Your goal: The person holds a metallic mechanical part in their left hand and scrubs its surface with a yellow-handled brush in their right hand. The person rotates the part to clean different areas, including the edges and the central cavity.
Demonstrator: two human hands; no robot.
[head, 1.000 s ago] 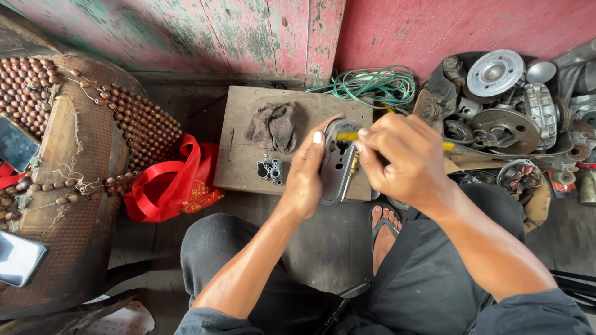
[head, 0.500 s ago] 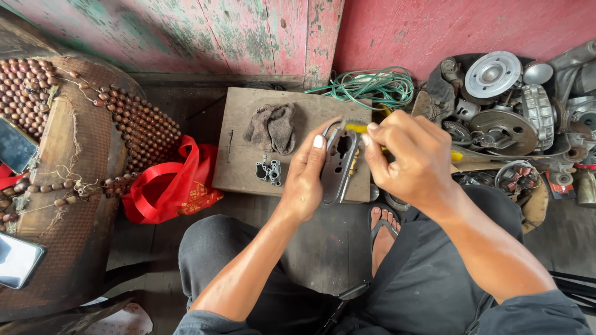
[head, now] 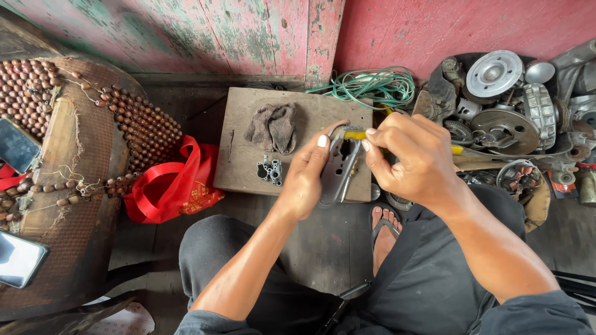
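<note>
metal part: flat dark oval plate point(head: 338, 167) with cutouts, held upright-ish over the near edge of the wooden board point(head: 248, 124)
left hand: point(head: 304, 177) wrapped round the plate's left edge, thumb up top, closed tight on it
right hand: point(head: 416, 155) fingers pinched shut on a yellow-handled tool point(head: 356, 134), tip at the plate's upper end
on the board: grey rag point(head: 273, 127), small metal block point(head: 270, 169)
around: red bag point(head: 177, 186) left, green wire coil point(head: 372, 84) behind, pile of engine parts point(head: 503, 105) right

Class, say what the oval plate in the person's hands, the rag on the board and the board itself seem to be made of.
Oval plate: probably dull grey metal, thin with cut-out holes.
Rag: soft woven cloth, grey-brown, crumpled and stained.
Board: bare unfinished wood, grain and worn edges showing.
</note>
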